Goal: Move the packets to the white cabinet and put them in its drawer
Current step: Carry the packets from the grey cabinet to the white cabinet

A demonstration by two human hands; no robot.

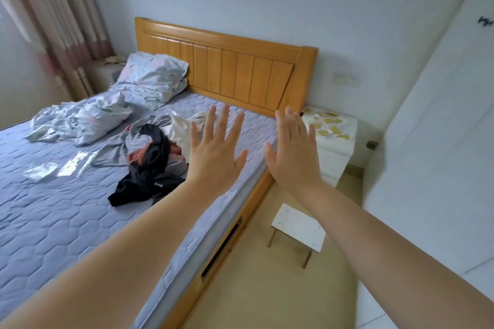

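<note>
Several yellow and white packets (329,125) lie scattered on top of the white cabinet (337,153) beside the bed's headboard. Its drawer fronts look shut. My left hand (216,153) is held up over the mattress edge, fingers straight and spread, holding nothing. My right hand (293,153) is raised next to it, fingers straight, also empty. The right hand partly covers the cabinet's left side. Both hands are in the air, well short of the packets.
A wooden bed (232,72) with a purple quilted mattress carries a pillow (152,76), crumpled bedding and a heap of clothes (149,160). A small white stool (298,227) stands on the floor between me and the cabinet. A white wall closes the right side.
</note>
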